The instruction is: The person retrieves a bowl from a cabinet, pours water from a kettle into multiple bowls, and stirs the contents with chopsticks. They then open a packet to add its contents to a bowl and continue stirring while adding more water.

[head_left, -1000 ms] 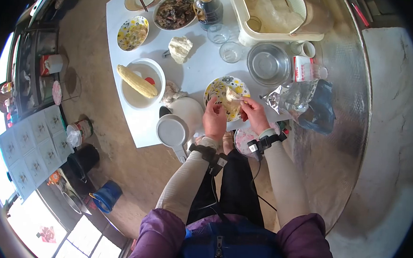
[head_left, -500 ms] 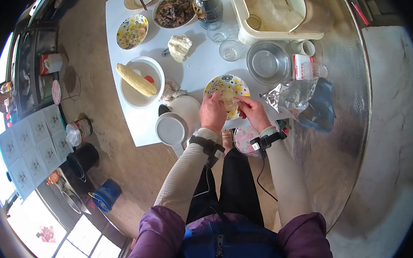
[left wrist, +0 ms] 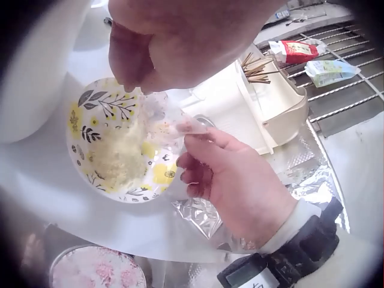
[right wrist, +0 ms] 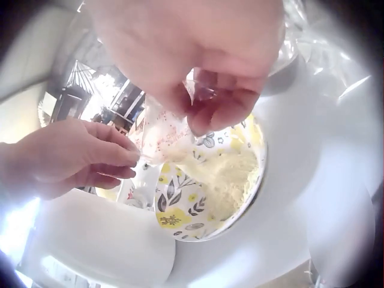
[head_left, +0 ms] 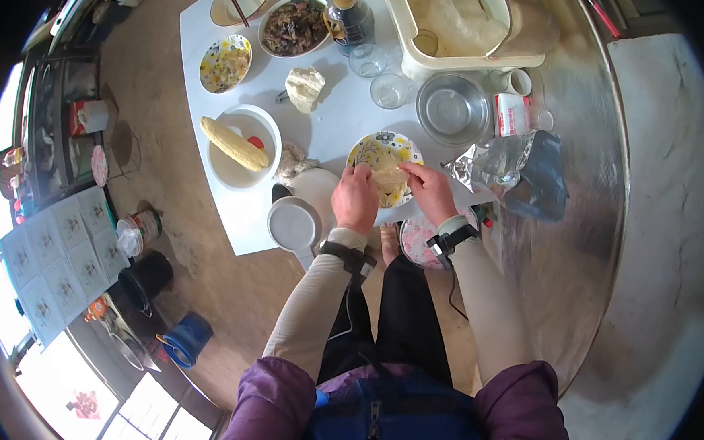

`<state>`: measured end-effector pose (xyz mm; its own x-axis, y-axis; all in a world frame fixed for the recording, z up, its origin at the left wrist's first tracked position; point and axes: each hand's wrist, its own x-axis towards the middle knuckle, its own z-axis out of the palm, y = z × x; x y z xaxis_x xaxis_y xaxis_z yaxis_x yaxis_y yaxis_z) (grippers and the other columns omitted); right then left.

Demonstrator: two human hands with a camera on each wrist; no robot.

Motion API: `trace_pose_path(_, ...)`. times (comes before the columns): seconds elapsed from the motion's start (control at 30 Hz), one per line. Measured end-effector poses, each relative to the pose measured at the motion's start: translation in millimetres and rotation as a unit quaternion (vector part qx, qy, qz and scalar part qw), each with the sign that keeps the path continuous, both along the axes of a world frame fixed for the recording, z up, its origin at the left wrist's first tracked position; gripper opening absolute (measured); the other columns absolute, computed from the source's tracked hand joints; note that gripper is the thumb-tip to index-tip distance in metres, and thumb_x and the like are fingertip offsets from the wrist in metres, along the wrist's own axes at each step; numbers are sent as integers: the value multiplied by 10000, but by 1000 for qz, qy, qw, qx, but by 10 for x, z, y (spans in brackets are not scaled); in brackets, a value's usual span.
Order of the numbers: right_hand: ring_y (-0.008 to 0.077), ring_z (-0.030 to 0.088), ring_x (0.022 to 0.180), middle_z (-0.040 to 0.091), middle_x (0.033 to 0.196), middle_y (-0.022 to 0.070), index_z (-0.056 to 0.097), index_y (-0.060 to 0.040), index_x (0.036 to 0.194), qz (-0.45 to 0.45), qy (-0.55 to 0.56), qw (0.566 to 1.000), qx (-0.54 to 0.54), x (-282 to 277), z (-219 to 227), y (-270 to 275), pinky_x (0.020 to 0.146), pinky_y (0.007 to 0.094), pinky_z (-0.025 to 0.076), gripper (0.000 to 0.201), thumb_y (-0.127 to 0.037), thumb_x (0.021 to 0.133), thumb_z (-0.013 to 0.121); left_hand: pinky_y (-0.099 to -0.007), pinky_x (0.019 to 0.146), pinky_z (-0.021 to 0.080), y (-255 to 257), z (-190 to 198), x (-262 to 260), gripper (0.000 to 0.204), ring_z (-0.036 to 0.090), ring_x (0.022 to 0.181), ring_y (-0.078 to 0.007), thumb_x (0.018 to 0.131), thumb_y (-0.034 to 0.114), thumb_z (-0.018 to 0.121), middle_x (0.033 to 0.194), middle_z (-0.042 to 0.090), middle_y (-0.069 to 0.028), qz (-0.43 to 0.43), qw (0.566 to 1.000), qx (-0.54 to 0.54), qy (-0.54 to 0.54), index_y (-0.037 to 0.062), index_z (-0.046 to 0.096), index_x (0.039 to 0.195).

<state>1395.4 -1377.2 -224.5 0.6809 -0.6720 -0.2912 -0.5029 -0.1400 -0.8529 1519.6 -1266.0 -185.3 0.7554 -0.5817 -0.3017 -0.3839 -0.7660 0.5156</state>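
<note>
A flower-patterned plate (head_left: 373,143) lies at the near edge of the white table (head_left: 342,118). A pale yellow crumbly food (left wrist: 123,159) is heaped on it. Both hands hold a thin clear plastic bag (head_left: 387,176) low over the plate. My left hand (head_left: 360,174) pinches the bag's left side, and my right hand (head_left: 410,173) pinches its right side. In the right wrist view the bag (right wrist: 162,135) hangs between the right fingers (right wrist: 207,114) and the left fingers (right wrist: 123,157), just above the food (right wrist: 225,177). In the left wrist view the bag (left wrist: 171,123) hides part of the plate (left wrist: 90,114).
A white bowl with a corn cob (head_left: 234,143) stands left of the plate, and a round white lid (head_left: 294,223) lies near my left hand. A steel bowl (head_left: 453,109), a foil bag (head_left: 497,160), glasses (head_left: 390,91), a bottle (head_left: 348,18) and a cream rack (head_left: 461,25) stand behind and to the right.
The hands have lowered the bag from just above the plate's near rim down over the plate. The hands have moved slightly towards the table.
</note>
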Motion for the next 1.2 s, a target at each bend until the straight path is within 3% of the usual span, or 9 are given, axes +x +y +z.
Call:
trace_pose_path(0.17,254,656,728,658,825,177,669,-76,1047,-31,-21,997,64,29,90,69,666,330,492,215,-96,862,562,-437,696,497,7,58,42,115,621,806,-343,842,144,565,914,625,-128,1,1000,-5,-6,87,645,903)
trace_pose_path(0.4,104,583,618,629,729,43,652,-73,1112,-100,-17,966,237,-45,-18,131,584,252,475,257,-91,876,552,-403,672,507,31,253,-46,144,640,786,-309,839,104,586,921,635,-129,14,996,-81,-15,48,626,965)
trace_pose_path(0.63,70,568,624,599,742,-6,622,-74,1111,-269,-68,910,309,-289,126,11,565,217,471,234,-142,891,584,-324,661,509,742,1010,-362,180,643,722,-220,842,128,648,858,644,-125,-126,963,-139,194,16,641,983)
trace_pose_path(0.77,81,584,662,607,804,4,584,-68,1139,-351,-4,900,259,-771,-121,7,571,221,477,263,-149,889,593,-336,688,511,1646,1043,-472,195,651,764,-237,826,190,676,868,657,-121,-66,931,-14,359,37,649,944)
trace_pose_path(0.87,110,601,817,614,987,59,533,-67,1207,-318,-37,914,251,-841,-393,-14,671,237,489,332,-146,890,593,-327,752,508,2232,776,-472,285,646,804,-215,794,229,717,885,663,-120,77,944,63,315,23,643,977)
trace_pose_path(0.9,191,575,1044,556,1211,142,465,-60,1297,-313,-42,910,268,-794,-489,-60,821,303,482,434,-138,889,590,-315,778,499,2303,649,-466,290,635,840,-190,802,214,716,916,662,-105,100,956,36,272,19,635,1001)
trace_pose_path(1.0,249,483,1215,455,1364,174,401,-47,1360,-211,-54,963,158,-658,-890,-121,943,366,430,523,-139,883,594,-287,842,471,2289,402,-348,312,601,926,-134,814,175,716,1001,649,-65,174,950,-63,251,12,615,1059)
trace_pose_path(1.07,304,459,1252,442,1374,199,370,-34,1379,-154,39,982,101,-545,-862,-177,996,381,397,615,-147,836,636,-281,865,456,2103,231,-318,329,581,956,-120,809,156,725,1049,631,-46,224,883,-164,378,17,605,1082)
trace_pose_path(1.2,354,449,1244,448,1345,235,412,-51,1351,-22,178,983,-33,-505,-705,-169,1018,391,384,628,-151,783,660,-262,854,448,1901,50,-423,295,567,941,-100,813,122,717,1037,616,-12,270,873,-177,366,25,614,1072)
